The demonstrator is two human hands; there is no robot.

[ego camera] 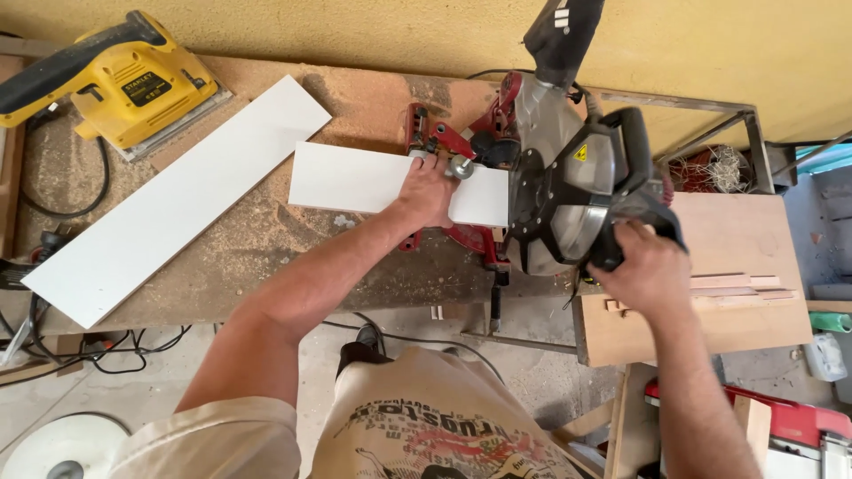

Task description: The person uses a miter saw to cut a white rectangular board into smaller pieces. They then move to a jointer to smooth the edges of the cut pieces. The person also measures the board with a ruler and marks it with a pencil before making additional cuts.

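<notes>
- White board [373,182], short and flat, lies across the base of the saw [568,177] in the head view, one end running under the blade guard.
- Left hand [429,191] presses down on that board close to the blade; the fingers lie together and flat on its top face, beside a silver clamp knob [460,167].
- Right hand [652,270] is wrapped around the black handle [635,208] of the saw, fingers curled tight on it.
- Saw's red frame and grey blade guard sit on a workbench [266,231] coated in sawdust, against a yellow wall [373,31].
- Longer white board [177,200] lies at a slant on the bench, well apart from the saw, to the person's left.
- Yellow sander [120,80] rests at the far left corner of the bench, just beside the upper end of the long board, with a black cable [67,208] looping from it.
- Brown wooden panel [728,266] sits to the right of the saw, with thin wood strips [737,288] lying on it near the right hand.
- Black cables [115,350] trail on the floor below the bench.
</notes>
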